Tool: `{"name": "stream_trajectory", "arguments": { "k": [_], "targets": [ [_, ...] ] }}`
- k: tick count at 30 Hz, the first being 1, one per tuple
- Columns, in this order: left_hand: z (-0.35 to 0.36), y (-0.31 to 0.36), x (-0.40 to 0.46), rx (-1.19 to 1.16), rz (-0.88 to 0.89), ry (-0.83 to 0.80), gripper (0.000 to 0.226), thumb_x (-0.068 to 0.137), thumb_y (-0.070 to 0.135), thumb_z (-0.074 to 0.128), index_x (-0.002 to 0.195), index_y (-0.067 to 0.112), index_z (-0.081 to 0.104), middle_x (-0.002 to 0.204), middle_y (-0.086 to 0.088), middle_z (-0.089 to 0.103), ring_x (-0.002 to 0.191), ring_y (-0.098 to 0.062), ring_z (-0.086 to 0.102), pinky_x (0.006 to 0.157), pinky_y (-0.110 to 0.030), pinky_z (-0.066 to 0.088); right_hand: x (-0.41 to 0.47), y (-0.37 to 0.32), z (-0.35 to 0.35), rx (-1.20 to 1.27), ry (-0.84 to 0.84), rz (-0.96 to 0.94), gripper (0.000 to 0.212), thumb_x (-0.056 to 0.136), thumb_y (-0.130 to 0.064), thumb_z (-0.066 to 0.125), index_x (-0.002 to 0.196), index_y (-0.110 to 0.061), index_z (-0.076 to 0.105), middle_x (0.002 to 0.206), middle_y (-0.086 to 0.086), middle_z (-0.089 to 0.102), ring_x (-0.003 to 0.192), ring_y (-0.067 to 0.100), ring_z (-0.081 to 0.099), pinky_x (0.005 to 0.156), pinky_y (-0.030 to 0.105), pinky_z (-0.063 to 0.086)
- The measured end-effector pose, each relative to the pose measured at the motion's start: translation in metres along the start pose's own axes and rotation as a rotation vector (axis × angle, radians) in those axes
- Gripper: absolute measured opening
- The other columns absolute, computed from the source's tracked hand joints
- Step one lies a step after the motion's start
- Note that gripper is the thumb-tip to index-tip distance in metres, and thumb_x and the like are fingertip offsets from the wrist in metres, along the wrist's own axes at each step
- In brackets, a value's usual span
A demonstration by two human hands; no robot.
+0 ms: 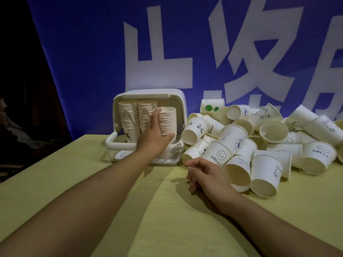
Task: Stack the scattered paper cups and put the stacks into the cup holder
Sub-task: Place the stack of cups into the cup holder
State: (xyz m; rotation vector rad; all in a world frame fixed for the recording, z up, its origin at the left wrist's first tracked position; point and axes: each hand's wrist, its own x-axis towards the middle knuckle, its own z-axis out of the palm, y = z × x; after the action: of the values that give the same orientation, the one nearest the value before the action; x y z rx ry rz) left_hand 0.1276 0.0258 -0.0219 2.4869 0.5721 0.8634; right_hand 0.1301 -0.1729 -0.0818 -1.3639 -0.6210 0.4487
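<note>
A white cup holder (174,98) with its lid raised stands at the back of the table, two tall cup stacks (128,115) inside it. My left hand (153,133) grips a third stack of cups (168,121) at the holder's right front, thumb under it and fingers along its left side. My right hand (204,175) hovers over the table with fingers loosely curled and holds nothing, just left of a big pile of loose paper cups (259,143). The nearest loose cup, printed HELLO (218,154), lies right beyond my right fingers.
The yellow-green table (157,219) spreads toward me below both forearms. A blue banner with large white characters (185,52) hangs behind the holder and the pile. Dark space lies to the left past the table edge.
</note>
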Motion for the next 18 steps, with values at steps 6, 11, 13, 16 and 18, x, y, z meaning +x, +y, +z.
{"name": "stream_trajectory", "arguments": {
  "k": [6,11,13,16,18],
  "targets": [
    [-0.004,0.005,0.006,0.05,-0.024,-0.035,0.092,0.087,0.044,0.073,0.145,0.044,0.002,0.151,-0.005,0.042,0.124,-0.034,0.054,0.092,-0.044,0.047,-0.001,0.0,0.001,-0.116,-0.022,-0.028,0.021,0.097,0.002,0.047,0.103,-0.008,0.065,0.061,0.003,0.058,0.06,0.021,0.052,0.057,0.033,0.048],
    [-0.002,0.007,-0.006,0.005,-0.037,0.065,0.103,0.084,0.044,0.076,0.151,0.044,-0.002,0.162,-0.003,0.025,0.141,-0.033,0.038,0.102,-0.05,0.043,-0.003,-0.001,0.001,-0.126,-0.009,-0.029,0.022,0.095,0.001,0.048,0.102,-0.009,0.065,0.061,0.003,0.059,0.06,0.022,0.052,0.058,0.035,0.047],
    [-0.001,0.009,-0.016,-0.069,-0.028,0.219,0.101,0.083,0.041,0.077,0.151,0.043,0.003,0.162,-0.002,0.023,0.144,-0.028,0.032,0.104,-0.05,0.043,-0.004,-0.001,0.002,-0.163,-0.009,-0.029,0.022,0.095,0.0,0.048,0.101,-0.011,0.066,0.061,0.002,0.058,0.06,0.023,0.053,0.06,0.035,0.048],
    [0.005,0.021,-0.04,-0.171,0.03,0.375,0.069,0.086,0.033,0.074,0.141,0.034,0.033,0.14,0.005,0.046,0.125,-0.02,0.046,0.091,-0.04,0.048,-0.008,-0.002,0.004,-0.293,-0.032,-0.08,0.021,0.094,-0.007,0.051,0.098,-0.02,0.066,0.064,-0.002,0.06,0.062,0.019,0.058,0.061,0.033,0.05],
    [0.013,0.032,-0.06,-0.284,0.05,0.364,0.046,0.088,0.028,0.071,0.128,0.031,0.049,0.123,0.011,0.052,0.104,-0.012,0.053,0.081,-0.033,0.047,-0.012,-0.006,0.003,-0.539,-0.019,-0.217,0.019,0.092,-0.013,0.055,0.095,-0.026,0.068,0.068,-0.011,0.063,0.059,0.008,0.059,0.062,0.023,0.048]
  ]
}}
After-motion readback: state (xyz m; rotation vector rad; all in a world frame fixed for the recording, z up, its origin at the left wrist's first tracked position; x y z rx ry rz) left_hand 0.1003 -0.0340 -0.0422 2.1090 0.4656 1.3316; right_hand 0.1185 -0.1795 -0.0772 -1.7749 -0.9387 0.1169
